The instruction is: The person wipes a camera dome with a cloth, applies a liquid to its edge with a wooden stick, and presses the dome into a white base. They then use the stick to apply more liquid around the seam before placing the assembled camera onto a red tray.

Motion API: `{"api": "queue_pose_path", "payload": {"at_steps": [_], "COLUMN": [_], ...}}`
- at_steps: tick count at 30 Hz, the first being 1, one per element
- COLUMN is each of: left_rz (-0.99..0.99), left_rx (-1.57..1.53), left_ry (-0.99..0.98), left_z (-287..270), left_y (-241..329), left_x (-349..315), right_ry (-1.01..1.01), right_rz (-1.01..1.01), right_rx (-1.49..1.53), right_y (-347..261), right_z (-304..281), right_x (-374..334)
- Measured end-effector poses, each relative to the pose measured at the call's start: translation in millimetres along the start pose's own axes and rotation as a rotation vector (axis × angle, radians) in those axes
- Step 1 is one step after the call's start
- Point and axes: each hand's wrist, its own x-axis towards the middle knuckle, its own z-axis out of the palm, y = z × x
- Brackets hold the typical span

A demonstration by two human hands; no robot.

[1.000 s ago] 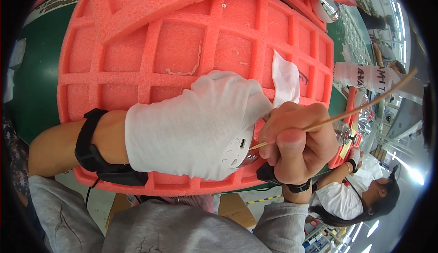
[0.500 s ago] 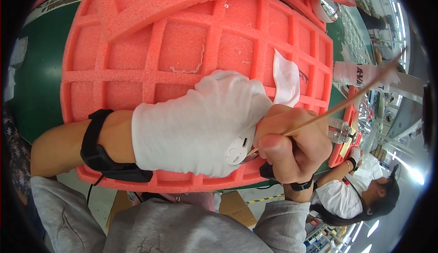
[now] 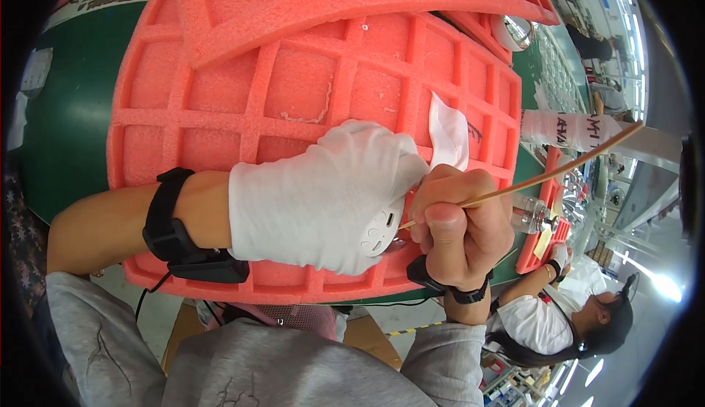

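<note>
Near the front edge of the foam tray [image 3: 244,106], the left hand [image 3: 316,201] clasped a light-looking white device [image 3: 383,235]; the right hand [image 3: 463,231] pinched a springy-looking stick [image 3: 547,176], best held near its tip.

Light bright, fairly even. Ceiling lamp [image 3: 667,288] beyond right edge of tabletop [image 3: 81,135] blown out, flaring. Small glare spots on shiny dome [image 3: 514,34], toward far edge. Soft shadows inside compartments of pink foam tray [image 3: 255,91]; its straight ribs bowed by fisheye. Picture corners black. Right hand [image 3: 464,223] reasonably sharp; distance softer.
</note>
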Motion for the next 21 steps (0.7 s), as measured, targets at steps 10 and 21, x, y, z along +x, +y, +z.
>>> {"api": "queue_pose_path", "payload": {"at_steps": [10,21], "left_rz": [0.125,0.098], "left_rx": [0.133,0.023], "left_ry": [0.06,0.156], "left_z": [-1,5], "left_y": [1,-1], "left_x": [1,0], "right_ry": [-0.117,-0.191], "right_rz": [0.15,0.024], "right_rx": [-0.086,-0.038], "right_y": [-11,-3], "right_z": [-9,-10], "right_x": [1,1]}}
